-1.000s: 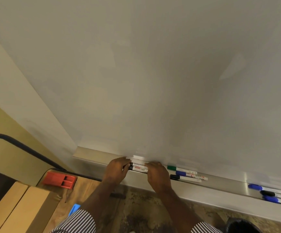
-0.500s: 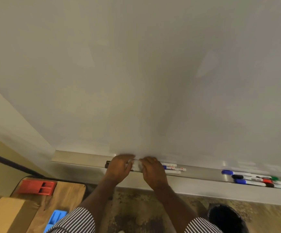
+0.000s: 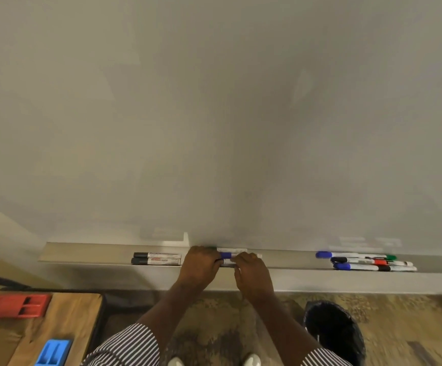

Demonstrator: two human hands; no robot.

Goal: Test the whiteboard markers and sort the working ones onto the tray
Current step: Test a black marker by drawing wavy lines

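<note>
Markers: I count two black (image 3: 157,258) beside my left hand (image 3: 200,265) | both hands, right (image 3: 251,270) included, pinch a blue-capped marker (image 3: 226,256) | six lie past my right (image 3: 368,261).

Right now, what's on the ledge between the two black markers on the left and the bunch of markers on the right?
In the head view, both hands grip markers there, one blue-capped; rightward, the ledge is bare.

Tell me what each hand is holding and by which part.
Both hands are at the markers on the ledge. The left hand covers a blue-capped marker at its cap end; the right hand its barrel. Exact grips are hidden.
</note>
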